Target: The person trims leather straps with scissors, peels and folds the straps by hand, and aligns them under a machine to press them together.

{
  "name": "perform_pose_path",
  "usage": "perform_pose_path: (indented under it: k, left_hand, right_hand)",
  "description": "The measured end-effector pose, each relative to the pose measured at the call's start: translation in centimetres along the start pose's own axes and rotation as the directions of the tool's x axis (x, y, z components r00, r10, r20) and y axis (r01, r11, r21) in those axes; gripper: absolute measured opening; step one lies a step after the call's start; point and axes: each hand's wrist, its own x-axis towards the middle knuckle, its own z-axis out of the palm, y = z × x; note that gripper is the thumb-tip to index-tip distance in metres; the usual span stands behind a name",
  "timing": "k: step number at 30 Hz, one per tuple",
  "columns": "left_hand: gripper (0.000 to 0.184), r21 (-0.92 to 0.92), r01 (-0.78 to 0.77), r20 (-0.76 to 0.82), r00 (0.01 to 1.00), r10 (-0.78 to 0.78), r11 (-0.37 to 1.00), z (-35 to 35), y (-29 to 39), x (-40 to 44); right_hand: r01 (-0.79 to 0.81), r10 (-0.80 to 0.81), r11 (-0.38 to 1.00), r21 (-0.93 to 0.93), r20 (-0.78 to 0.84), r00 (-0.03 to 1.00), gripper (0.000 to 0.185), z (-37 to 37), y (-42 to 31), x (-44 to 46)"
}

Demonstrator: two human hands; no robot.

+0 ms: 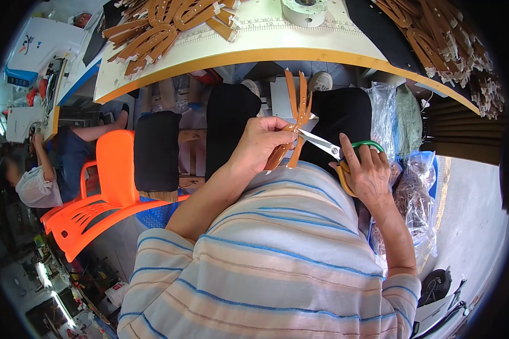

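Note:
Above my lap, my left hand pinches several brown leather-like straps with small metal studs, their long ends fanning upward and shorter ends hanging below the fingers. My right hand is wrapped round a pair of scissors with one green and one yellow handle. The scissor blades point left, and their tips meet the straps right beside my left fingertips. Whether the tips touch the material or a thread there is too small to tell.
A white table with a yellow edge and printed ruler carries strap piles and a tape roll. More straps lie at right. An orange chair stands left, near another person. Plastic bags sit right.

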Motion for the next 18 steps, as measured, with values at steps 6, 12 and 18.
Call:
perform_pose_path:
  k: [6, 12, 18]
  left_hand:
    - [0.01, 0.145, -0.08, -0.019, 0.996, 0.084, 0.986, 0.3, -0.4, -0.1]
    - [0.009, 0.15, -0.097, -0.063, 0.992, 0.107, 0.984, 0.2, -0.8, -0.1]
    - [0.008, 0.161, -0.137, -0.051, 0.988, 0.147, 0.978, 0.4, -0.5, -0.1]
  right_hand:
    - [0.004, -0.004, 1.0, 0.006, 0.012, 1.0, 0.064, 0.8, 0.3, -0.5]
    - [-0.157, 0.107, 0.956, 0.247, 0.206, 0.973, 0.06, 1.1, -1.3, -1.0]
    - [-0.329, 0.178, 0.765, 0.554, 0.31, 0.934, 0.054, 1.3, -1.7, -0.9]
